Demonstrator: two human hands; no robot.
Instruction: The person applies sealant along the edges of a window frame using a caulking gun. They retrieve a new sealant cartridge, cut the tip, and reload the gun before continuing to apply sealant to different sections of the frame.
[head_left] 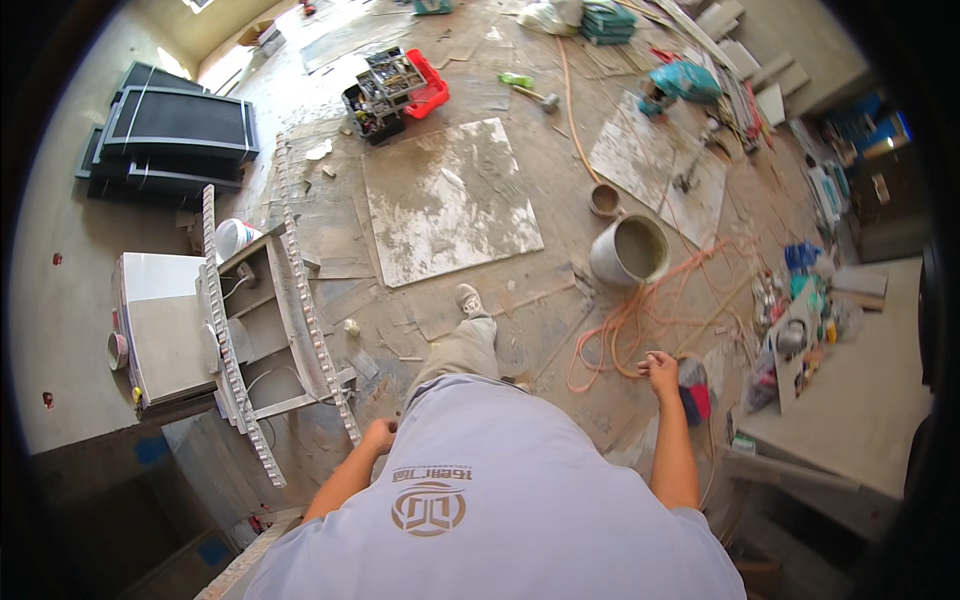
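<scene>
My left hand (pixel 379 436) hangs low beside my grey shirt, nearest the white metal frame with toothed rails (pixel 288 300). Its fingers are mostly hidden, so its grip cannot be made out. Out to my right, my right hand (pixel 658 370) is closed, fingers curled and thumb near the index finger; anything in it is too small to name. Below that hand lies a dark and red cloth-like item (pixel 693 392). An orange hose (pixel 612 335) coils on the floor just left of it. My foot (pixel 468 299) points at a large mortar-smeared tile (pixel 455 200).
A bucket of grey mix (pixel 630 250) stands ahead right, with a ladle (pixel 604 198) beside it. Farther off are an open toolbox (pixel 385 90), a mallet (pixel 540 98) and another tile (pixel 660 165). Dark framed panels (pixel 180 125) lean left; a cluttered board (pixel 850 390) is right.
</scene>
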